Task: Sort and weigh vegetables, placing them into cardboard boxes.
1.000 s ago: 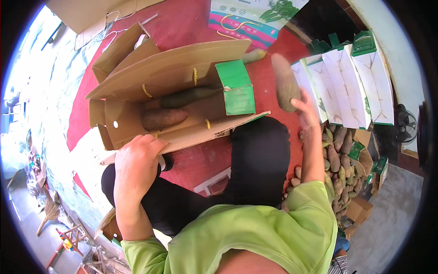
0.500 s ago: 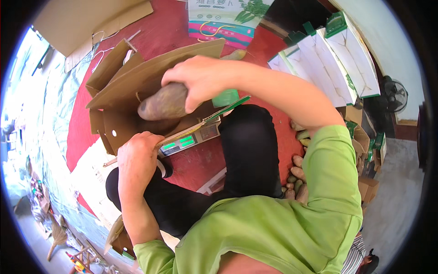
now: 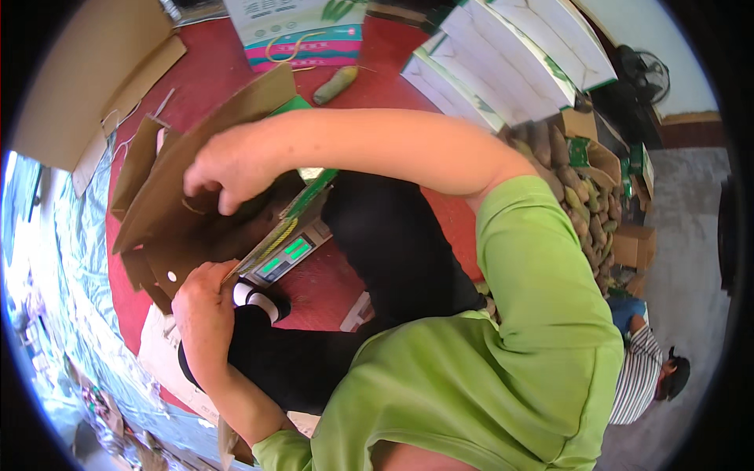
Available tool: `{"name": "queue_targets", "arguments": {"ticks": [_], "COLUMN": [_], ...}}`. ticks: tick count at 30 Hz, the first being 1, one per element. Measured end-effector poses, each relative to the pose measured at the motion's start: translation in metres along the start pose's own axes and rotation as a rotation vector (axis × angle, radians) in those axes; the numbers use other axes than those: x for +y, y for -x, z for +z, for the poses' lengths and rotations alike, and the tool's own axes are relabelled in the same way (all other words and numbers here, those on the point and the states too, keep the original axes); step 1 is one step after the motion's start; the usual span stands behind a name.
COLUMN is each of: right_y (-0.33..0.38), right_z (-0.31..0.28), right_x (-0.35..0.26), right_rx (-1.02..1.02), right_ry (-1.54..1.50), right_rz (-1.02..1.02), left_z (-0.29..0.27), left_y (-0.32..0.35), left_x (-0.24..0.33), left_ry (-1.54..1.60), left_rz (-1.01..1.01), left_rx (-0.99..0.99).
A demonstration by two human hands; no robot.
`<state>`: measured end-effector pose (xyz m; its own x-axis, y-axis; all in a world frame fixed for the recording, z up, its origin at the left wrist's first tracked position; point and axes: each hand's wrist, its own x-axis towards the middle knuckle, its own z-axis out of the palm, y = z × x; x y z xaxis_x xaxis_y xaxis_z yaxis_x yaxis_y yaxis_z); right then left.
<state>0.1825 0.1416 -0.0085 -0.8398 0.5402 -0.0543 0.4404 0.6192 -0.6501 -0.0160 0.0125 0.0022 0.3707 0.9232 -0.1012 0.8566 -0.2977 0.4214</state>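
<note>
An open cardboard box (image 3: 153, 208), brown inside with a green outer edge, stands on a digital scale (image 3: 284, 257) with a lit green display. My left hand (image 3: 203, 302) grips the box's near edge at its left corner, thumb and fingers closed on the cardboard. Over the box mouth hovers my right hand (image 3: 236, 169), its fingers loosely bent and apart, with nothing visible in them. The box's inside is dark, and my right hand and arm cover part of it, so its contents are hard to make out.
One green-tipped radish (image 3: 336, 85) lies on the red floor beyond the box. A printed carton (image 3: 294, 35) stands behind it. White open cartons (image 3: 503, 59) lean at the far right, above a radish heap (image 3: 585, 196). A person in a striped shirt (image 3: 638, 377) is at lower right.
The long radish that was in my right hand is out of its grasp, and that hand has moved left over the box. My left hand keeps its hold. The view has shifted right.
</note>
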Motion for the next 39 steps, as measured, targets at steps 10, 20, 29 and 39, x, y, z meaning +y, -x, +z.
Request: {"name": "queue_targets", "arguments": {"ticks": [10, 20, 29, 39], "right_y": [0.183, 0.407, 0.448, 0.477], "right_z": [0.080, 0.380, 0.430, 0.461], "right_x": [0.076, 0.101, 0.014, 0.007], "right_rx": [1.397, 0.433, -0.252, -0.185], "right_ry": [-0.598, -0.297, -0.279, 0.015], "right_rz": [0.347, 1.378, 1.586, 1.729], "left_z": [0.002, 0.006, 0.008, 0.014], "left_y": [0.000, -0.002, -0.002, -0.004], "left_x": [-0.002, -0.012, -0.017, -0.016], "left_ry": [0.017, 0.060, 0.113, 0.146], "left_rz": [0.035, -0.035, -0.134, -0.111], "left_rx": [-0.034, -0.064, -0.128, -0.091]}}
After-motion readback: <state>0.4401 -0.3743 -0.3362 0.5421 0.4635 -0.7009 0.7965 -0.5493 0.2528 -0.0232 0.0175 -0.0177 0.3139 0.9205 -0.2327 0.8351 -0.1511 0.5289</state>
